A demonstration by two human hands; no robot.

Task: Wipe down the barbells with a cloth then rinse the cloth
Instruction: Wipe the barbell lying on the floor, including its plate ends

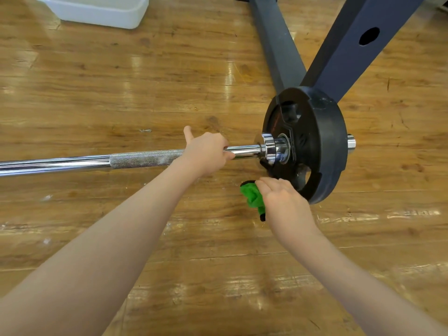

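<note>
A chrome barbell (72,163) lies across the wooden floor from the left edge to a black weight plate (322,141) at centre right. My left hand (206,151) grips the bar just left of its shiny collar (271,147), thumb sticking up. My right hand (283,200) holds a bunched green cloth (252,194) below the bar, beside the lower inner face of the plate. Part of the cloth is hidden under my fingers.
A white plastic tub (101,10) stands on the floor at the top left. Two dark steel rack beams (344,52) run from the top right down behind the plate. Bare wooden floor (121,93) surrounds the bar.
</note>
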